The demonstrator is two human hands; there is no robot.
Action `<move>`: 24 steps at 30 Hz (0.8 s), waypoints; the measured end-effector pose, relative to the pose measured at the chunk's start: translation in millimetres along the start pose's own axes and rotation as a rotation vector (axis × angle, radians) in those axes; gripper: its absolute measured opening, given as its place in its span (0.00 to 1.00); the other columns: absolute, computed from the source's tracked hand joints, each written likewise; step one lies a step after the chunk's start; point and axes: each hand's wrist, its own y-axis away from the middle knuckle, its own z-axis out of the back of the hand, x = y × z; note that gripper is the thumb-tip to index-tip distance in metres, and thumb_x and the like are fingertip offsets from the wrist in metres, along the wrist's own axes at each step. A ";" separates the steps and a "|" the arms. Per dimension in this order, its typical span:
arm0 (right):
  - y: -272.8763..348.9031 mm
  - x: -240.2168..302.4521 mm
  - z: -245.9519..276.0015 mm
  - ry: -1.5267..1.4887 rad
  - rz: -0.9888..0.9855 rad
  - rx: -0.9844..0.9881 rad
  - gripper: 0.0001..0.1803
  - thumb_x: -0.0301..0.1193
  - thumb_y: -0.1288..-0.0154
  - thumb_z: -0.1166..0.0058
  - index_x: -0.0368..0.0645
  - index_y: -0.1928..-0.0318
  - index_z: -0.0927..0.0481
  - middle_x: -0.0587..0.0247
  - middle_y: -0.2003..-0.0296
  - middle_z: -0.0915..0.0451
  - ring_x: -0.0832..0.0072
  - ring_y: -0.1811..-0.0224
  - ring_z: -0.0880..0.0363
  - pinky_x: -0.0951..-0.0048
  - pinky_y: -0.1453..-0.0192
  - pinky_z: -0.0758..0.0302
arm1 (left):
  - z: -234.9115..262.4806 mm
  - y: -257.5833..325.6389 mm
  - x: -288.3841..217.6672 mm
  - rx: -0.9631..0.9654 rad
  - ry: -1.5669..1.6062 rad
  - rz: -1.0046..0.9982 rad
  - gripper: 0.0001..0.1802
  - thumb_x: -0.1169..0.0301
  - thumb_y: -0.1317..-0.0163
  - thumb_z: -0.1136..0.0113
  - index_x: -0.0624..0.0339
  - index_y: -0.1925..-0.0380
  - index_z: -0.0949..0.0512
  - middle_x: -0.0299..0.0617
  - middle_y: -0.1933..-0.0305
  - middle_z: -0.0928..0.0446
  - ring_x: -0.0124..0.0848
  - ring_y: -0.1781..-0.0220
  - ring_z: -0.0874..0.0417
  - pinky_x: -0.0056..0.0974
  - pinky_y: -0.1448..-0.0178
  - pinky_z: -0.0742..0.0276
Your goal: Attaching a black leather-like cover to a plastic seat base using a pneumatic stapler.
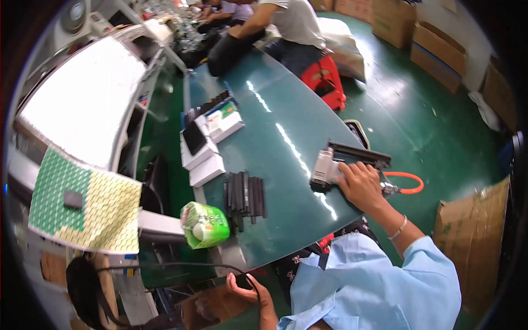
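Observation:
My right hand [360,184] is wrapped over a grey and black air nailer or stapler [325,166] lying on the green table [275,220]. An orange air hose [413,180] loops from its rear. Low in the view, below the table's near edge, my left hand [247,289] has its fingers curled around a long thin black strip [187,264], which trails off leftward. Between the hands, toward the left edge of the table, lies a row of short black strips [245,195].
White boxes [204,169] and dark pieces stand along the table's left side, near a green container [212,226]. A green and yellow patterned sheet [113,212] sits left. People [294,27] sit at the far end by a red stool [324,82]. A cardboard box [473,236] stands right.

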 end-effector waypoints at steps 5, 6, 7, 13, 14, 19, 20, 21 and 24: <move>-15.7 7.4 -14.4 -0.085 0.120 -0.055 0.17 0.39 0.40 0.46 0.40 0.56 0.25 0.60 0.72 0.22 0.65 0.66 0.25 0.64 0.62 0.32 | -9.2 -1.2 -15.4 0.055 0.056 -0.117 0.21 0.66 0.35 0.49 0.69 0.48 0.35 0.55 0.44 0.33 0.50 0.39 0.34 0.51 0.33 0.43; -18.3 12.2 -13.2 -0.092 0.115 -0.014 0.17 0.38 0.40 0.46 0.40 0.56 0.25 0.60 0.72 0.22 0.65 0.66 0.25 0.64 0.62 0.32 | -8.7 -3.8 -15.7 0.085 0.012 -0.168 0.20 0.66 0.34 0.51 0.69 0.47 0.35 0.55 0.44 0.32 0.51 0.39 0.35 0.52 0.33 0.44; -24.2 22.1 -15.6 -0.113 0.131 0.024 0.17 0.38 0.40 0.46 0.40 0.56 0.25 0.60 0.71 0.22 0.65 0.65 0.25 0.63 0.62 0.32 | -9.7 -4.0 -12.8 0.085 -0.001 -0.163 0.20 0.66 0.34 0.51 0.70 0.48 0.35 0.56 0.44 0.32 0.51 0.38 0.35 0.52 0.32 0.45; -38.6 27.0 -23.2 -0.108 0.167 0.028 0.19 0.38 0.40 0.46 0.38 0.53 0.26 0.59 0.68 0.23 0.64 0.63 0.26 0.63 0.61 0.33 | -16.2 -2.8 -32.3 0.226 -0.151 0.041 0.22 0.68 0.37 0.49 0.65 0.44 0.33 0.50 0.37 0.32 0.48 0.28 0.42 0.61 0.27 0.71; -38.2 30.2 -26.7 -0.109 0.178 0.008 0.20 0.37 0.40 0.46 0.38 0.52 0.26 0.59 0.67 0.23 0.64 0.63 0.26 0.64 0.61 0.33 | -13.5 -2.7 -33.6 0.222 -0.131 0.054 0.21 0.67 0.36 0.50 0.64 0.45 0.30 0.49 0.37 0.32 0.47 0.28 0.41 0.60 0.27 0.72; -37.4 35.3 -30.5 -0.142 0.205 0.014 0.21 0.37 0.41 0.45 0.37 0.50 0.26 0.58 0.67 0.24 0.64 0.63 0.27 0.64 0.60 0.34 | -13.2 -0.9 -43.1 0.244 -0.008 -0.004 0.17 0.66 0.35 0.52 0.60 0.49 0.26 0.49 0.37 0.32 0.49 0.29 0.42 0.58 0.26 0.68; -38.0 33.9 -30.5 -0.149 0.208 0.006 0.22 0.36 0.41 0.45 0.37 0.49 0.26 0.58 0.66 0.24 0.64 0.64 0.28 0.65 0.60 0.35 | -15.6 -0.9 -45.1 0.238 -0.003 -0.001 0.17 0.66 0.35 0.52 0.60 0.49 0.26 0.49 0.37 0.32 0.49 0.29 0.42 0.58 0.26 0.68; -38.5 34.0 -28.3 -0.152 0.211 0.004 0.22 0.36 0.41 0.45 0.37 0.50 0.26 0.58 0.66 0.23 0.64 0.64 0.28 0.65 0.61 0.35 | -17.7 -1.3 -47.4 0.264 0.009 -0.020 0.16 0.67 0.35 0.52 0.59 0.49 0.26 0.49 0.37 0.32 0.49 0.29 0.42 0.58 0.26 0.67; -38.8 27.9 -27.5 -0.156 0.214 0.008 0.22 0.36 0.42 0.44 0.37 0.50 0.26 0.58 0.66 0.23 0.64 0.64 0.28 0.64 0.61 0.35 | -27.4 -3.3 -55.2 0.283 0.015 -0.038 0.16 0.68 0.36 0.53 0.58 0.51 0.25 0.47 0.38 0.30 0.48 0.29 0.41 0.57 0.26 0.66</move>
